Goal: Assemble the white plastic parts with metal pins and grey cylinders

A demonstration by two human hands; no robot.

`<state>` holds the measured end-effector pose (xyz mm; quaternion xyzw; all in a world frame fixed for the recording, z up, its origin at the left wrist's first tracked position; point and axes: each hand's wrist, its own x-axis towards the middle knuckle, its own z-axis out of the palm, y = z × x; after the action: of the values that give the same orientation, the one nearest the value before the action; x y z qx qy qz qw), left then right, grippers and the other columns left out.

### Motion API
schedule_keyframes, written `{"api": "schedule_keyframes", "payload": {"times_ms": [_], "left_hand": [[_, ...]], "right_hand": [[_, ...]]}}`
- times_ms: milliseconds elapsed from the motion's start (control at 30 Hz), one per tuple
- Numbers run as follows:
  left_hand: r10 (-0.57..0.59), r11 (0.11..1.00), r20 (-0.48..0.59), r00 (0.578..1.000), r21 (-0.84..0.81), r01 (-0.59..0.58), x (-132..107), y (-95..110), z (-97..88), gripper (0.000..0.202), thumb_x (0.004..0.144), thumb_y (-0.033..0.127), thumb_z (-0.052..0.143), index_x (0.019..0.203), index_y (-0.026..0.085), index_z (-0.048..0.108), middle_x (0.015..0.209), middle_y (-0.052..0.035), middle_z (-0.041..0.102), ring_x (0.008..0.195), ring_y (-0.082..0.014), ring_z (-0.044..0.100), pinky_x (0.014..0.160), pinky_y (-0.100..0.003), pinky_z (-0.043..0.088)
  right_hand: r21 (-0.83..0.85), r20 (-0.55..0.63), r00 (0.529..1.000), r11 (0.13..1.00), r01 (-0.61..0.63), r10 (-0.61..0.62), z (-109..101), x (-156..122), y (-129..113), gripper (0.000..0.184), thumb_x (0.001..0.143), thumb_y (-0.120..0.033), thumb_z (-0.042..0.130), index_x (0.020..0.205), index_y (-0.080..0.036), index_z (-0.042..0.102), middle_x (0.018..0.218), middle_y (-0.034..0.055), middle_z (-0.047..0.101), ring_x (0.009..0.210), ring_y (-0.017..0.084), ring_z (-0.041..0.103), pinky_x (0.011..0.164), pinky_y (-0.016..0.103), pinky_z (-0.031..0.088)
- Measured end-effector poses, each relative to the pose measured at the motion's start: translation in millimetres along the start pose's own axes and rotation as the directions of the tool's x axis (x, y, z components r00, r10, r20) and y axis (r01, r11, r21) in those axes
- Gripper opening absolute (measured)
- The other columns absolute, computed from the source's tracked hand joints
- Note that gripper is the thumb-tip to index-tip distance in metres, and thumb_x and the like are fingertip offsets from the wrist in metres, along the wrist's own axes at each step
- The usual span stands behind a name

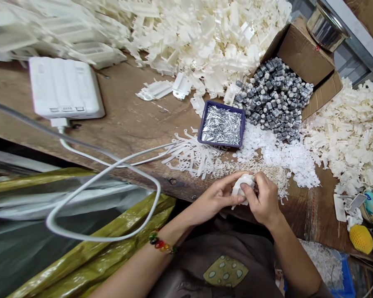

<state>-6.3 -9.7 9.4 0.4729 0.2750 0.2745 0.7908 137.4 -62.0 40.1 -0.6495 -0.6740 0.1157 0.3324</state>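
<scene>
Closely, at the fingers: both sets of fingers (257, 181) are curled in, pinching one small white plastic piece (243, 185). The left hand (216, 196) cups it from the side and beneath, and the right hand (262, 198) presses on its right edge.
Where the piece is: held just off the counter (127, 120) edge, on the person's side of the purple tray (221, 124) of metal pins and slightly right of it.
Risk, slip: the piece looks small and smooth. A loosened pinch could drop it among the white bits (279, 155) between it and the tray, where its matching colour would likely hide it.
Risk, sweep: the thin hooked strips (192, 157) on the near-left side of the tray lie close to the edge, so a swinging left wrist could push some off.
Risk, cable: a white cable (112, 165) loops off the counter well left of the tray. A snag could tug the white box (64, 87) it plugs into.
Risk, spill: grey cylindrical parts (275, 97) pour from a cardboard box (301, 51) just right of the tray and could roll in among the pins.
Hidden: the fingers cover most of the piece, so I cannot tell its shape or whether anything is being fitted into it.
Cut off: the heap of white parts (205, 33) beyond the tray runs out of the top of the view.
</scene>
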Motion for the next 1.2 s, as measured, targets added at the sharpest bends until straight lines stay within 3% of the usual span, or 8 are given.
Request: {"api": "schedule_keyframes", "payload": {"times_ms": [100, 267, 433, 567, 833, 1000, 1100, 1200], "left_hand": [[-0.057, 0.988, 0.001, 0.998, -0.147, 0.057, 0, -5, -2.8, 0.061, 0.063, 0.019, 0.073, 0.122, 0.020, 0.055, 0.102, -0.0043, 0.066, 0.088, -0.0188, 0.058, 0.077, -0.026, 0.046], [-0.088, 0.908, 0.030, 0.996, -0.408, 0.092, 1, -8, -8.6, 0.061, 0.057, 0.012, 0.073, 0.115, 0.024, 0.059, 0.093, -0.0014, 0.067, 0.081, -0.0150, 0.060, 0.072, -0.021, 0.045], [-0.088, 0.872, 0.055, 0.995, -0.478, 0.104, 2, -11, -9.1, 0.053, 0.053, 0.013, 0.078, 0.104, 0.018, 0.063, 0.081, -0.0013, 0.067, 0.068, -0.0121, 0.059, 0.061, -0.018, 0.045], [-0.069, 0.869, 0.017, 0.997, -0.490, 0.069, 3, -8, -10.8, 0.043, 0.054, 0.015, 0.078, 0.095, 0.017, 0.065, 0.077, -0.0001, 0.067, 0.065, -0.0123, 0.059, 0.060, -0.019, 0.046], [-0.074, 0.896, -0.025, 0.997, -0.440, 0.056, 1, 4, -6.4, 0.049, 0.062, 0.013, 0.074, 0.109, 0.015, 0.062, 0.078, -0.0031, 0.070, 0.064, -0.0111, 0.060, 0.060, -0.018, 0.045], [-0.043, 0.919, -0.105, 0.993, -0.394, -0.002, -3, 15, 6.6, 0.052, 0.061, 0.013, 0.073, 0.111, 0.013, 0.062, 0.083, -0.0054, 0.071, 0.067, -0.0138, 0.061, 0.063, -0.021, 0.045], [-0.003, 0.968, -0.229, 0.973, -0.247, -0.055, -10, 22, 0.7, 0.058, 0.061, 0.019, 0.072, 0.117, 0.013, 0.058, 0.091, -0.0073, 0.071, 0.079, -0.0193, 0.063, 0.071, -0.025, 0.047], [0.086, 0.996, -0.380, 0.921, 0.064, -0.067, -29, 28, -19.8, 0.062, 0.066, 0.031, 0.068, 0.124, 0.014, 0.053, 0.110, -0.0093, 0.067, 0.097, -0.0257, 0.060, 0.084, -0.034, 0.047]], "right_hand": [[-0.069, -0.105, 0.994, 0.997, -0.030, 0.023, 5, 0, -6, 0.026, 0.087, -0.040, 0.044, 0.069, -0.020, 0.045, 0.062, -0.0001, 0.048, 0.058, 0.014, 0.045, 0.056, 0.026, 0.032], [-0.150, 0.005, 1.000, 0.989, 0.000, 0.001, 11, 4, -18, 0.024, 0.086, -0.042, 0.047, 0.080, -0.019, 0.049, 0.075, 0.0029, 0.054, 0.069, 0.016, 0.051, 0.060, 0.026, 0.036], [-0.155, -0.089, 0.995, 0.987, -0.047, 0.033, 19, 3, -23, 0.024, 0.086, -0.039, 0.047, 0.073, -0.019, 0.047, 0.068, 0.0026, 0.052, 0.063, 0.015, 0.050, 0.058, 0.027, 0.036], [-0.086, 0.005, 1.000, 0.996, -0.023, 0.023, 11, 5, -21, 0.022, 0.086, -0.040, 0.048, 0.081, -0.019, 0.049, 0.075, 0.0029, 0.054, 0.068, 0.015, 0.051, 0.061, 0.026, 0.039], [0.076, 0.073, 0.987, 0.987, 0.141, -0.146, -7, 2, -13, 0.013, 0.090, -0.025, 0.039, 0.088, -0.018, 0.050, 0.083, 0.0052, 0.052, 0.079, 0.016, 0.051, 0.070, 0.028, 0.043], [0.241, -0.011, 1.000, 0.970, -0.005, 0.008, 10, -8, -8, 0.008, 0.089, -0.024, 0.041, 0.088, -0.019, 0.047, 0.079, 0.0018, 0.050, 0.067, 0.012, 0.051, 0.060, 0.024, 0.043], [0.305, -0.005, 0.999, 0.951, -0.045, 0.049, 17, -6, -10, 0.010, 0.089, -0.027, 0.042, 0.086, -0.019, 0.048, 0.077, 0.0006, 0.052, 0.068, 0.012, 0.052, 0.062, 0.024, 0.042], [0.361, 0.160, 0.985, 0.933, 0.001, -0.063, 21, 23, -19, 0.014, 0.088, -0.031, 0.045, 0.084, -0.019, 0.051, 0.076, 0.0001, 0.055, 0.070, 0.013, 0.054, 0.064, 0.024, 0.042]]}}
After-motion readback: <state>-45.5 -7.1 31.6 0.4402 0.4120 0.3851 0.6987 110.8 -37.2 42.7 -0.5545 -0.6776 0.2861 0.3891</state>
